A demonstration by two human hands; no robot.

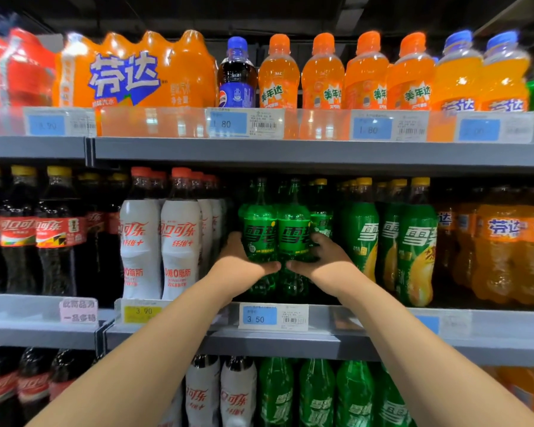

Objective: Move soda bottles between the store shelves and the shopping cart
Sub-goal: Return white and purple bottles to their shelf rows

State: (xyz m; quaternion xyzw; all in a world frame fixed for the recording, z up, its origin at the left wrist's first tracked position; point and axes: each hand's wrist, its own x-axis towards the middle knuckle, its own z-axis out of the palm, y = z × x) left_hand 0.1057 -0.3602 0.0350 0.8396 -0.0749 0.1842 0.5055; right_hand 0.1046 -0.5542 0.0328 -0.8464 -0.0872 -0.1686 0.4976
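Our left fingers (235, 239) curl round the left side of a green bottle (259, 224), with the thumb laid low across its front. Our right fingers (318, 240) curl the same way round the right side of a second green bottle (294, 224), and the two thumbs almost meet in the middle. So the left hand (241, 261) and the right hand (329, 265) each grip one bottle and press the pair side against side.

Both bottles stand upright at the near edge of the middle shelf (290, 345), just above a blue price tag (273, 315). The shelf lip hides their bases, so we cannot tell whether they rest on the shelf or hang just clear of it. White bottles (179, 235) stand close on the left, yellow-capped bottles (416, 241) close on the right. The cart is out of view.

We judge this to be the shelf end of a transfer, though one view does not settle which way it runs. If the pair is coming off, we need a firm squeeze, a lift over the lip and a straight pull towards us, clear of both neighbours. If it is going in, we push it back until it seats, then let go.
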